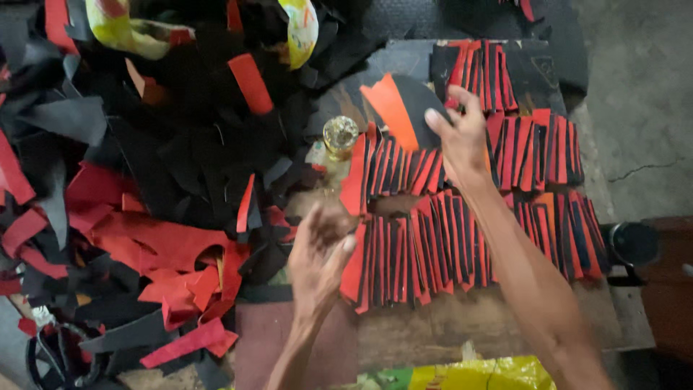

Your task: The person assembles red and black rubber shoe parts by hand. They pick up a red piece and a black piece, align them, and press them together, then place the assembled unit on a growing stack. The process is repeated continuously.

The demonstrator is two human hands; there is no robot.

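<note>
Right hand (460, 137) spread on red-black strips (433, 245); left hand (319, 256) hovers, blurred, seemingly loosely open.

Wooden bench (433, 328) under red-black strips (433, 249)

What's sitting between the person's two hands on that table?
In the head view, overlapping rows of red and black strips lie between the left hand and the right hand, covering the wooden table there.
</note>
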